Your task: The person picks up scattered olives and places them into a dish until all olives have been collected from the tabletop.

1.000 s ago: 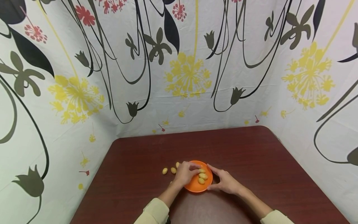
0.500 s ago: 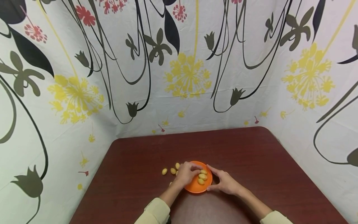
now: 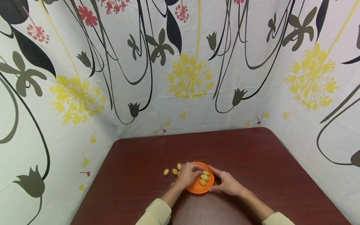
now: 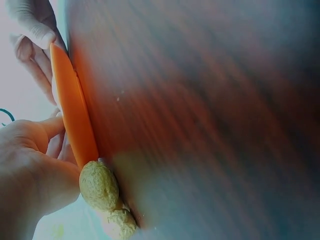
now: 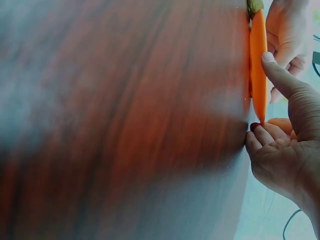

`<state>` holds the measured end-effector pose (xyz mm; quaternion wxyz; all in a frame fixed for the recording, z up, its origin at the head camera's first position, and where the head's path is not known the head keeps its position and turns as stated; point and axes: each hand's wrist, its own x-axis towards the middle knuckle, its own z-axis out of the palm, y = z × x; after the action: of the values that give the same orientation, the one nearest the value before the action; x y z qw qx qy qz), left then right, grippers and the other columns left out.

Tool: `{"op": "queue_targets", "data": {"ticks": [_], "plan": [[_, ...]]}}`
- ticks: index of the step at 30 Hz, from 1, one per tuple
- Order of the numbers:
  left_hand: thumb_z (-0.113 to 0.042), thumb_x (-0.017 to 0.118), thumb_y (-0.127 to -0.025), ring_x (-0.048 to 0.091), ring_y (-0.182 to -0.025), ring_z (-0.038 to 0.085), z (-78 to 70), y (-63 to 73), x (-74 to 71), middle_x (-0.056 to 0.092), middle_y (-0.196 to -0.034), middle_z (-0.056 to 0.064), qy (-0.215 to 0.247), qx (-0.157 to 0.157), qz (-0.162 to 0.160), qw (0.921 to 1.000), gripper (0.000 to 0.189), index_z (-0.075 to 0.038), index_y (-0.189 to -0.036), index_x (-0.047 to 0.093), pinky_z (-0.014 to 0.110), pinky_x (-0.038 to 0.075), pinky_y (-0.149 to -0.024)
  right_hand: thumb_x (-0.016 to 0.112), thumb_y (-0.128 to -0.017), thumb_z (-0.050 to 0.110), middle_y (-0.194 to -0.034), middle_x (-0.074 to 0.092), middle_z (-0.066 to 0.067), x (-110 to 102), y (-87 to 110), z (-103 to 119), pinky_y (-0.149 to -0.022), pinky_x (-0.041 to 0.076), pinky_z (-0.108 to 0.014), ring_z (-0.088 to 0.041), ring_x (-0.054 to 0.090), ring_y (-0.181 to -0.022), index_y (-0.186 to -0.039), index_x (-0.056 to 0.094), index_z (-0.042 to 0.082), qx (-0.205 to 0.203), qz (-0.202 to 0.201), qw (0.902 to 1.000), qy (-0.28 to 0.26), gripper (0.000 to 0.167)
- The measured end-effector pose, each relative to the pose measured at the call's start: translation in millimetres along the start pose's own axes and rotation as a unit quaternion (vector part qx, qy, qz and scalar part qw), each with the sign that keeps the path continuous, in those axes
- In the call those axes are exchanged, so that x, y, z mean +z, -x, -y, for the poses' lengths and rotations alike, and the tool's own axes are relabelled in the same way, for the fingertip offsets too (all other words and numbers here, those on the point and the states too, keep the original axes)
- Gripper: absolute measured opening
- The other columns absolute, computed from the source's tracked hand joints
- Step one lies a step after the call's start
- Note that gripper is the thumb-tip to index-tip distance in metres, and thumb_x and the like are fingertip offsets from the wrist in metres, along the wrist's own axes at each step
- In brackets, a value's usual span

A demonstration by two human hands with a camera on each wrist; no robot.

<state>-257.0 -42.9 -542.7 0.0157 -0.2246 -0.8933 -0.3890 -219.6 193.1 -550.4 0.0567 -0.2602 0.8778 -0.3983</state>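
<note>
An orange plate (image 3: 197, 188) lies on the table with several small yellow potato-like ovals (image 3: 204, 177) on its right half. Over its left side reaches my left hand (image 3: 187, 173), palm down, fingers bent and thumb tip right at the uppermost oval (image 3: 206, 172). Whether the fingertips pinch it I cannot tell. At the plate's right edge, my right hand (image 3: 226, 182) holds the rim between spread thumb and fingers. The right wrist view shows that thumb (image 5: 280, 77) on the rim, the fingers at its near end. Wrinkled skin shows on an oval (image 4: 99, 186) beside the plate in the left wrist view.
More yellow ovals (image 3: 166, 172) lie loose on the dark red-brown table (image 3: 135, 181) to the left of the plate, some partly hidden by my left hand and forearm. A white flower-patterned cloth (image 3: 185, 115) hangs along the back and both sides of the table.
The oval at my left fingertips has slid slightly to the right on the plate. Both hands and the plate stay nearly in place.
</note>
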Motion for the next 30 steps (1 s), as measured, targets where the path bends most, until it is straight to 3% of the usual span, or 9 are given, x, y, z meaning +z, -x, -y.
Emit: {"op": "queue_targets", "data": {"ticks": [7, 16, 26, 30], "plan": [[-0.014, 0.071, -0.104, 0.071, -0.11, 0.014, 0.2, 2.4, -5.9, 0.079, -0.111, -0.009, -0.005, -0.001, 0.014, 0.9999, 0.019, -0.019, -0.116, 0.084, 0.037, 0.059, -0.093, 0.088, -0.089, 0.04, -0.159, 0.047, -0.025, 1.2, 0.0, 0.7, -0.113, 0.039, -0.065, -0.043, 0.046, -0.146, -0.162, 0.035, -0.004, 0.0, -0.002, 1.0, 0.001, 0.1], [-0.016, 0.069, -0.106, 0.069, -0.119, 0.017, 3.9, 3.7, -24.9, 0.078, -0.116, -0.01, 0.027, -0.024, -0.002, 0.9994, 0.019, -0.019, -0.118, 0.083, 0.042, 0.058, -0.1, 0.089, -0.088, 0.039, -0.16, 0.046, -0.026, -0.2, -2.2, -1.6, -0.114, 0.036, -0.066, -0.044, 0.045, -0.146, -0.162, 0.037, -0.003, 0.005, -0.003, 1.0, 0.004, 0.1], [-0.004, 0.062, -0.107, 0.073, -0.107, 0.015, 29.7, 3.0, -49.2, 0.078, -0.12, -0.001, 0.038, -0.013, -0.043, 0.9983, 0.028, -0.013, -0.129, 0.078, 0.033, 0.061, -0.087, 0.091, -0.085, 0.04, -0.159, 0.047, -0.026, 0.8, -1.4, -2.0, -0.115, 0.036, -0.066, -0.043, 0.046, -0.146, -0.162, 0.038, -0.003, 0.008, -0.007, 0.9999, 0.006, 0.102], [0.0, 0.062, -0.106, 0.072, -0.114, 0.02, 39.1, 3.1, -56.8, 0.076, -0.126, 0.002, 0.028, -0.017, -0.053, 0.9981, 0.033, -0.01, -0.135, 0.073, 0.037, 0.06, -0.093, 0.091, -0.086, 0.04, -0.159, 0.047, -0.026, 1.0, -1.9, -1.8, -0.114, 0.036, -0.066, -0.043, 0.045, -0.146, -0.162, 0.037, -0.003, 0.006, -0.005, 1.0, 0.003, 0.103]]}}
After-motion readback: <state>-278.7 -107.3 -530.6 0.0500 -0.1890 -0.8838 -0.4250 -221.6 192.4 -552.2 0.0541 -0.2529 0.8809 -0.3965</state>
